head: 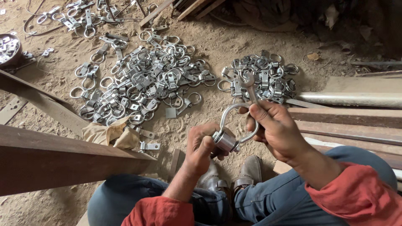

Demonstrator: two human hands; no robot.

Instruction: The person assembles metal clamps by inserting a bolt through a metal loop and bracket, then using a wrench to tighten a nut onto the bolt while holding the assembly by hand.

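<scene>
Sandy ground (217,46) strewn with piles of ring clamps (142,79) is lying below while the left hand (203,144) is gripping a metal ring fitting (228,136) and the right hand (276,127) is closing around a spanner (250,86) above it.

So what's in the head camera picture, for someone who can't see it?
A seated person's left hand grips a metal ring fitting while the right hand holds a small spanner to it. Two heaps of similar metal fittings lie on the sandy ground.
</scene>
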